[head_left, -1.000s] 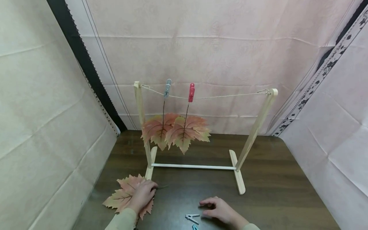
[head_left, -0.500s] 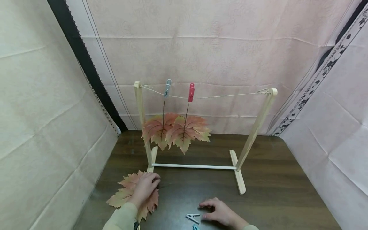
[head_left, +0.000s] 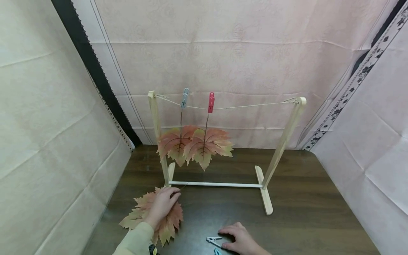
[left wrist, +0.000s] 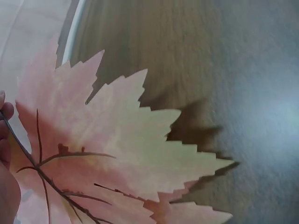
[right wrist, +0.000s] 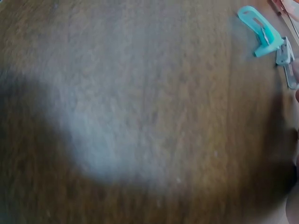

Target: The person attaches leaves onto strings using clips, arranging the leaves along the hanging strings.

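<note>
My left hand (head_left: pixel 164 205) pinches the stem of an autumn maple leaf (head_left: pixel 173 221); in the left wrist view the fingers (left wrist: pixel 5 112) meet the dark stem at the left edge. Another leaf edge (head_left: pixel 129 219) shows under or beside the hand. My right hand (head_left: pixel 239 239) is low over the table, thumb and fingers apart around the near end of a grey clothespin (head_left: pixel 213 241). That clothespin (right wrist: pixel 284 52) lies beside a teal clothespin (right wrist: pixel 261 32) in the right wrist view, where most of the hand is out of frame.
A wooden frame (head_left: pixel 285 141) carries a string (head_left: pixel 248 106) across its top and a white bar (head_left: pixel 216 184) below. A blue clothespin (head_left: pixel 185 98) and a red clothespin (head_left: pixel 211 102) hold two hanging leaves (head_left: pixel 208 145) by their stems. Pale cloth (head_left: pixel 223 63) surrounds the table.
My left hand has moved forward and slightly right with the leaf, which has shifted along. The right hand has come a little left and nearer, reaching the grey clothespin.
</note>
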`<action>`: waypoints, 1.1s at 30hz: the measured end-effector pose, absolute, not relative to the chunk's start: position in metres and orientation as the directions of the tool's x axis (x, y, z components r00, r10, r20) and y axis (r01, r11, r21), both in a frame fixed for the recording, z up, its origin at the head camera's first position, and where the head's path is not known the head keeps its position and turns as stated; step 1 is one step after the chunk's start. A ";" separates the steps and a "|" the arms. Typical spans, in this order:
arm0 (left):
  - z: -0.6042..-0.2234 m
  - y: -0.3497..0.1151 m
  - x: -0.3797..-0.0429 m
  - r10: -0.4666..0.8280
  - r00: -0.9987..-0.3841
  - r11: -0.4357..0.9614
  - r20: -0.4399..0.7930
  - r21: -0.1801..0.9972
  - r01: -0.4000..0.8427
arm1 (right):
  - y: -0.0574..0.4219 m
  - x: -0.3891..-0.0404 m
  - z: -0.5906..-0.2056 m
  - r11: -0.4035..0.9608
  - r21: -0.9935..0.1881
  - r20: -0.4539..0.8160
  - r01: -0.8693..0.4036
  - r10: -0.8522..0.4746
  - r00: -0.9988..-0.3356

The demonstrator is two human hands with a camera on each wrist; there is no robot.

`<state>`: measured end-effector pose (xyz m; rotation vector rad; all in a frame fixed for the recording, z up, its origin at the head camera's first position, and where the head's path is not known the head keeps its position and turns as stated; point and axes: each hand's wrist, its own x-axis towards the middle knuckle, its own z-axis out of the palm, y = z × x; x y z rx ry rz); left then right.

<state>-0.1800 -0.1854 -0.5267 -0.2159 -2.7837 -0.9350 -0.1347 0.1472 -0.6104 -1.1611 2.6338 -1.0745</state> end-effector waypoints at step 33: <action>-0.488 -0.162 -0.178 0.022 -0.965 0.624 0.260 0.751 0.216 | 0.140 -0.125 -0.613 0.519 -0.698 0.110 -0.494 -0.603 -0.790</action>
